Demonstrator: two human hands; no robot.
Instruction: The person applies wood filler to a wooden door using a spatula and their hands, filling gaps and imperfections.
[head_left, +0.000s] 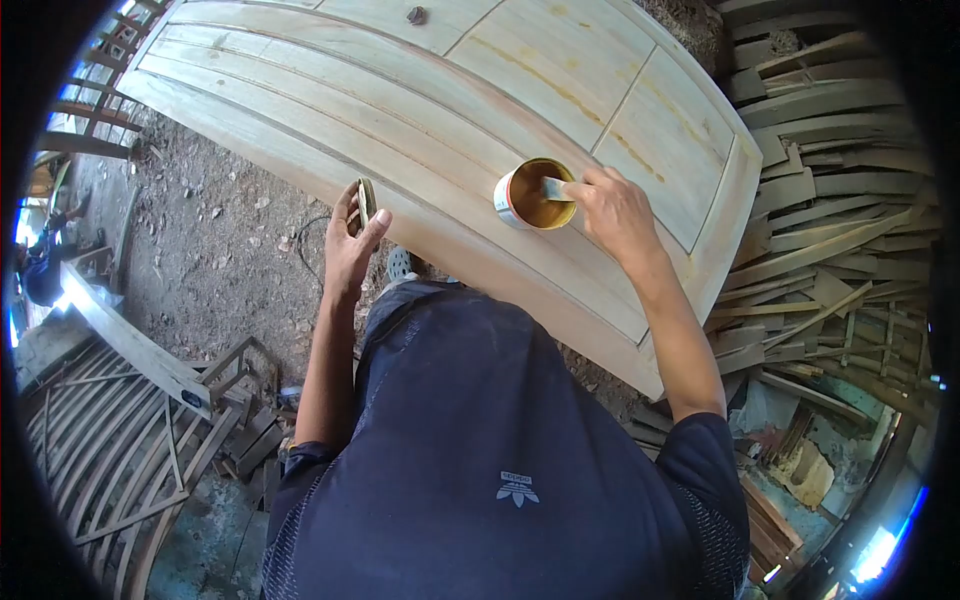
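My right hand (pixel 618 212) is closed around a putty knife (pixel 552 188), its pale blade reaching into an open can (pixel 506 204). Yellowish-brown paste coats the can's inside. The can rests on a large wooden panelled door (pixel 430 110) lying flat in front of me. In my left hand (pixel 350 245), fingers and thumb grip a thin round lid (pixel 366 200) by its edges, seen nearly edge-on beside the door's near edge. Brownish streaks of paste (pixel 560 95) run along a groove of the door panels.
A small dark lump (pixel 416 15) sits on the far part of the door. Stacked wood strips (pixel 830 150) crowd the right side. Slatted wooden pieces (pixel 110 440) and a pale board (pixel 140 350) lie at lower left, beside the debris-strewn ground (pixel 220 240). A person (pixel 45 265) is at far left.
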